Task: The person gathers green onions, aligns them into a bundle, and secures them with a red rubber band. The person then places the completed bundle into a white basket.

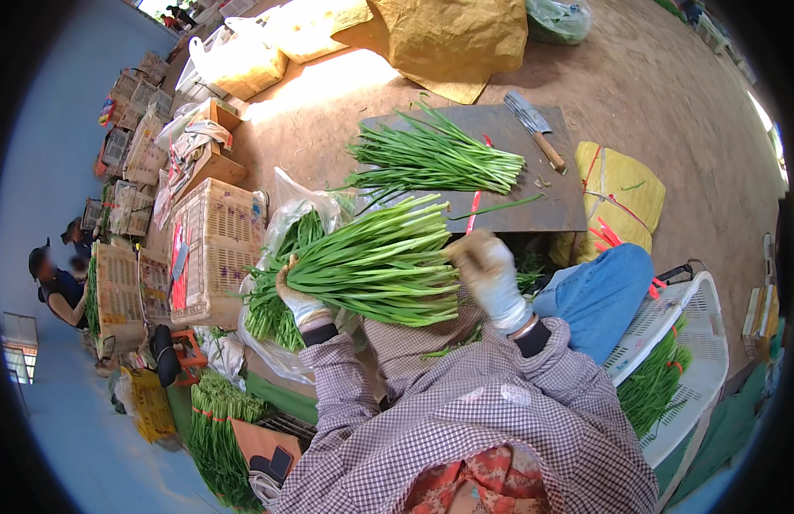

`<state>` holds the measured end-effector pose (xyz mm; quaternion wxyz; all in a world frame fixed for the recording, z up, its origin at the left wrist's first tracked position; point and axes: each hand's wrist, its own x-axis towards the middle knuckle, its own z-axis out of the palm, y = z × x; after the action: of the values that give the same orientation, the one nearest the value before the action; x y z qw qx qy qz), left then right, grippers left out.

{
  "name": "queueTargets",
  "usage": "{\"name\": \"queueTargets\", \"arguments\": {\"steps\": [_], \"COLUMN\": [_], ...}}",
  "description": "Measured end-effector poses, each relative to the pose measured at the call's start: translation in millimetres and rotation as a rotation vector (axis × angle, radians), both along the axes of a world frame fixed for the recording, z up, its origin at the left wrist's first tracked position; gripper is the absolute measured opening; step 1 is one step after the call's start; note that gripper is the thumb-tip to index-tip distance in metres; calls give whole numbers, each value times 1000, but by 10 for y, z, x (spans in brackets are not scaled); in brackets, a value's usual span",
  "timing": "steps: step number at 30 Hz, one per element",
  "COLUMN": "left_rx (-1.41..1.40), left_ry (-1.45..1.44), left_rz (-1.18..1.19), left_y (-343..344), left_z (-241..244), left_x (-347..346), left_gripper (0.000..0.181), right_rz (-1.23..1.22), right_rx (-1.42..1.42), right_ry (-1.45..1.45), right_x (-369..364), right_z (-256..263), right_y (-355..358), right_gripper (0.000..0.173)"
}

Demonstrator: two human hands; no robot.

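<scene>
My left hand [300, 301], in a soiled white glove, grips a large loose bunch of green garlic chives [377, 263] near its leafy end. The pale stem ends fan out to the right. My gloved right hand [492, 276] is blurred beside those stem ends, its fingers curled; whether it pinches a stalk is unclear. Beyond the bunch, another pile of chives [435, 154] lies on a dark board [557, 205], across a red strip [474, 211]. A cleaver [536, 130] with a wooden handle rests at the board's far right. Under the held leaves sits a clear plastic bag [291, 191] of more greens.
At right stand a yellow wrapped bundle [628, 186] and a white plastic basket [708, 321] holding tied chives. A crate [220, 244] with red strips is at left. Tied bunches [220, 411] and a phone [280, 462] lie lower left. People [56, 283] work at far left.
</scene>
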<state>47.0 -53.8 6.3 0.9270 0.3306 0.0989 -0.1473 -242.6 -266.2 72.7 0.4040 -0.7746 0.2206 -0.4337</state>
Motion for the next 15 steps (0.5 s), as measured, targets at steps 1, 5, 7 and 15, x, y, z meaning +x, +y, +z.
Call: {"name": "queueTargets", "arguments": {"steps": [1, 5, 7, 15], "left_rx": [20, 111, 153, 68], "left_ry": [54, 1, 38, 103], "left_rz": [72, 66, -35, 74], "left_y": [-6, -45, -43, -76], "left_z": [21, 99, 116, 211], "left_x": [-13, -116, -196, -136], "left_gripper": [18, 21, 21, 19], "right_rz": [-62, -75, 21, 53], "right_rx": [206, -365, -551, -578], "right_ry": [-116, 36, 256, 86], "right_x": [-11, -52, 45, 594], "right_z": [1, 61, 115, 135], "right_y": [-31, -143, -135, -143], "right_gripper": [13, 14, 32, 16]}}
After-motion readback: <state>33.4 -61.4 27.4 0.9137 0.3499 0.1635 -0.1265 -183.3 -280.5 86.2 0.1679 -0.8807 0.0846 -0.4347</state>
